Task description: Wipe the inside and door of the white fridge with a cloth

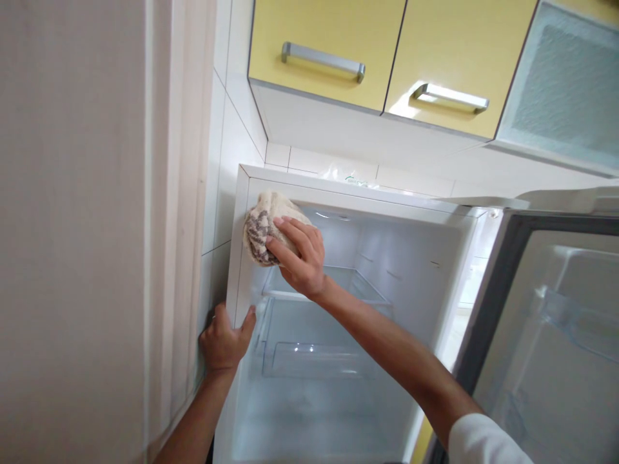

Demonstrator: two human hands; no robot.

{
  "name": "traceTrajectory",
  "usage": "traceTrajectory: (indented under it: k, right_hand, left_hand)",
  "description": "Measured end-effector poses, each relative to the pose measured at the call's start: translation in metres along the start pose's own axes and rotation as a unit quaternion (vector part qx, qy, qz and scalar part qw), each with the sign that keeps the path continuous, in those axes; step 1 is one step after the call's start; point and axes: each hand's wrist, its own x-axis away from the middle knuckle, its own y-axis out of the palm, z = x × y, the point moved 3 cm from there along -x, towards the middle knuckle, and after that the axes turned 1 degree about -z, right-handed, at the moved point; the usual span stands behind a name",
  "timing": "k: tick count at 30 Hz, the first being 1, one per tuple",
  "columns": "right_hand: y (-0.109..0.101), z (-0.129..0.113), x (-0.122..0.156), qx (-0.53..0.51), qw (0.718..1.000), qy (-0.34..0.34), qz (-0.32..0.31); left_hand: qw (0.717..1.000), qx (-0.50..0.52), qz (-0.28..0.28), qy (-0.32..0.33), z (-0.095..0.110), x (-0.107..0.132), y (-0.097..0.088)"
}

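A bunched cream-and-brown cloth (264, 235) is under my right hand (300, 254), whose fingers are closed over it. The cloth presses on the upper left corner of the open refrigerator's white frame (348, 193). Lower down, my left hand (226, 338) grips the refrigerator's left edge. Its thumb lies on the front of the frame, and the other fingers go round the outer side, mostly hidden. Inside the refrigerator are a clear shelf (333, 295) and a clear drawer (314, 359).
The refrigerator door (570, 322) stands open at the right, with clear door racks. Yellow cupboards (329, 38) with metal handles hang above. A clear plastic bag (345, 175) lies on the refrigerator top. A pale door frame (181, 193) and white tiles rise close on the left.
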Motion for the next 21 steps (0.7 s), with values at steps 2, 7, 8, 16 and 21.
traceTrajectory:
  k: [2,7,8,16,21]
  right_hand:
    - [0.002,0.011,-0.004,0.046,0.998,-0.031,-0.031]
    - [0.013,0.046,0.007,0.084,0.989,-0.117,-0.045]
    - [0.015,0.052,0.014,0.094,0.984,-0.142,-0.052]
    - [0.063,0.118,0.08,0.157,0.932,-0.092,-0.315]
    - [0.101,0.151,0.105,0.167,0.88,0.035,-0.444]
  left_hand:
    - [1.0,-0.001,0.013,0.007,0.0,0.0,-0.001]
    - [0.999,0.003,0.028,0.023,0.002,-0.001,-0.003]
    - [0.999,0.005,0.034,0.03,0.002,-0.001,-0.003]
    - [0.995,0.014,0.07,0.068,0.006,-0.001,-0.009]
    - [0.993,0.028,0.08,0.083,0.008,-0.001,-0.012]
